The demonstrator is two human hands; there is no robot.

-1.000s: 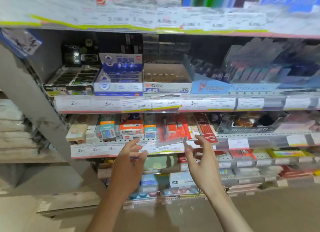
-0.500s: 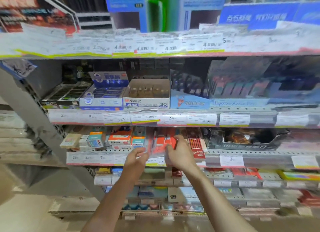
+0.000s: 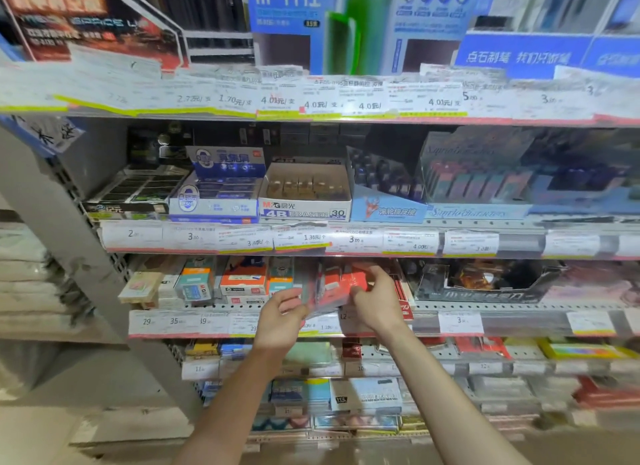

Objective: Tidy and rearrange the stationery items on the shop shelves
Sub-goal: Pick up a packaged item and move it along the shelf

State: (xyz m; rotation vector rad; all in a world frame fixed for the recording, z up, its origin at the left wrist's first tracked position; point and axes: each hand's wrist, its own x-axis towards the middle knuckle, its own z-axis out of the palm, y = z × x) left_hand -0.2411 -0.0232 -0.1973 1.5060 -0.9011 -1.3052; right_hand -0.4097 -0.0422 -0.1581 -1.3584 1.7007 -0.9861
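Both hands, left (image 3: 280, 320) and right (image 3: 375, 300), grasp the red packs (image 3: 341, 284) below the eraser box (image 3: 304, 196); a loose grip could spill them off the ledge.

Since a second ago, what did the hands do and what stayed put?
Both hands went from hovering open in front of the shelf to reaching in. The left hand and right hand now hold the red packets between them. The eraser box on the shelf above, and the price tags, stayed where they were.
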